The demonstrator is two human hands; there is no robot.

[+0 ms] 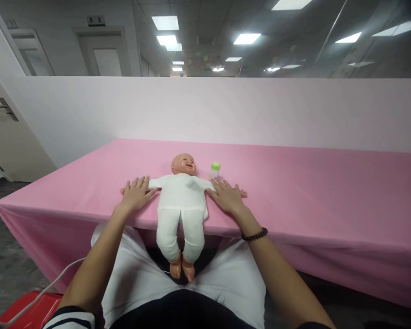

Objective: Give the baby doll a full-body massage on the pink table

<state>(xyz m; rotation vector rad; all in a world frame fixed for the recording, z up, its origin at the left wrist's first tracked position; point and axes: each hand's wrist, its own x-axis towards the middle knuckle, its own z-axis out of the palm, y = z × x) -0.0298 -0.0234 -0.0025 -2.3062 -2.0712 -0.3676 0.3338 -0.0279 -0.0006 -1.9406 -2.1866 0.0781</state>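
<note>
Both hands lie flat with the fingers spread, not gripping: the left hand rests across one sleeve of the baby doll and the right hand across the other. The doll lies on its back at the near edge of the pink-covered desk, lower center of the frame, its legs hanging over, so their weight or a careless tug could drag it off. Just beside its head, the small green-capped baby bottle could topple if a hand or arm knocked it.
</note>
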